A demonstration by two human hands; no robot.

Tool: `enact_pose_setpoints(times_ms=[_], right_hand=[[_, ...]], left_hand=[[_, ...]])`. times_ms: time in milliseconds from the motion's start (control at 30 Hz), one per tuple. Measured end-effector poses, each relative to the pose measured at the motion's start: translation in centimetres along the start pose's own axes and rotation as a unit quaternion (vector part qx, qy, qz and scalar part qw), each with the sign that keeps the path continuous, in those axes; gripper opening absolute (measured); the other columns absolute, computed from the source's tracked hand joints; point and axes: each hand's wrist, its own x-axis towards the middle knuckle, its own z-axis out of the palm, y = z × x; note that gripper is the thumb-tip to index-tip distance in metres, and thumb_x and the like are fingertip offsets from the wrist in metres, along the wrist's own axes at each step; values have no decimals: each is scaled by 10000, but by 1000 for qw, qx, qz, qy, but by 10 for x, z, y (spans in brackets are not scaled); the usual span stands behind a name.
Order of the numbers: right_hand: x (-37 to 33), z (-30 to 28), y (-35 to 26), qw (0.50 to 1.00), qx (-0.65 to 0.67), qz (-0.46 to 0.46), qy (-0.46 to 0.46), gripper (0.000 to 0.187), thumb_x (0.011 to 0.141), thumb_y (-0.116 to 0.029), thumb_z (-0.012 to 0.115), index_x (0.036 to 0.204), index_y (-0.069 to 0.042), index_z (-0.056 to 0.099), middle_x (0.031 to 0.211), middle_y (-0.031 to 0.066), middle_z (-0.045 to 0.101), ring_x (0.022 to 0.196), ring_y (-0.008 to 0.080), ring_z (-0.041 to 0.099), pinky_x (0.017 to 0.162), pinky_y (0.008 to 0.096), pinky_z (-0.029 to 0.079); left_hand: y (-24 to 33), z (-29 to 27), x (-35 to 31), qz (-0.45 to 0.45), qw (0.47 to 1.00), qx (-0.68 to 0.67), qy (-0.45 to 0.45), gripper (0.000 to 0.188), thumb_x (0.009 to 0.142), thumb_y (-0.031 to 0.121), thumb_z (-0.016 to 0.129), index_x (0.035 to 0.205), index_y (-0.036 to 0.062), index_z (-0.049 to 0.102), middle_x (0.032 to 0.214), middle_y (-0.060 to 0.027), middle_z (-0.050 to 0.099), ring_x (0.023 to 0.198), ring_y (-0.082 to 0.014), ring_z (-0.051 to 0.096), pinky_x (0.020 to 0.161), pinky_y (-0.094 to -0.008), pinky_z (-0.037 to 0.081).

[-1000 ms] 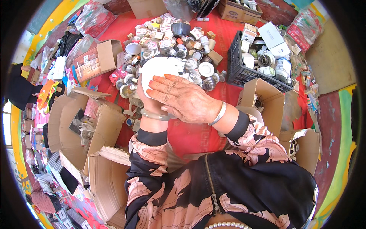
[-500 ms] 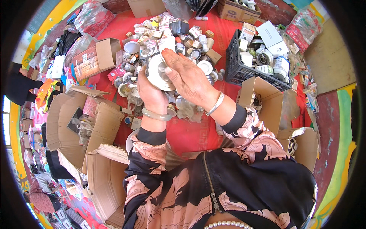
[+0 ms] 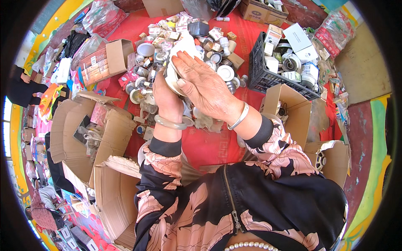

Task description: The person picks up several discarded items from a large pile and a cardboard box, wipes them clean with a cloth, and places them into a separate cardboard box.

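My left hand (image 3: 167, 98) is closed around the rim of a round, white-edged light fitting (image 3: 172, 80), held up above the pile. Over its top lies my right hand (image 3: 207, 85), fingers together and pressing a white cloth (image 3: 184, 45) against it. The fingers hide most of the fitting's face. Behind and below both hands spreads a heap of used lamps (image 3: 145, 49), small boxes and lamp parts on a red cloth (image 3: 209, 144).
To the right stands a black plastic crate (image 3: 261, 69) filled with boxes and lamps, with an open cardboard box (image 3: 293, 106) nearer me. Torn open cartons (image 3: 113, 134) stand on the left. A printed brown box (image 3: 100, 65) lies beyond them. At the far left a person's hand (image 3: 25, 78) shows.
My right hand and the white cloth have slid further over the fitting, covering more of its face. The fitting has tilted a little. At the far left, the other person's hand has come into view.
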Motion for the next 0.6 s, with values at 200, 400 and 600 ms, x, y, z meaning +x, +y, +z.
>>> enact_pose_setpoints(times_ms=[200,400,600], right_hand=[[-13,7,-17,995,-20,-67,-64,424,871,-219,465,1228,7,433,1261,212,431,1203,326,387,1032,401,264],[-17,6,-12,987,-88,-104,-87,402,828,-202,525,1190,-32,488,1237,157,478,1170,278,436,1030,388,275],[-18,10,-6,993,-94,-8,-70,419,873,-222,459,1203,36,447,1231,198,469,1197,304,403,1026,402,269]], left_hand=[[0,-15,11,-108,973,-203,-14,370,888,289,334,993,0,539,961,-146,594,853,-286,587,736,-352,479],[11,-16,16,-96,977,-189,2,380,888,249,289,1018,-9,536,976,-151,590,866,-272,585,771,-368,483],[11,-6,9,2,996,24,89,305,867,211,401,965,-32,558,892,-110,595,805,-186,580,674,-306,477]])
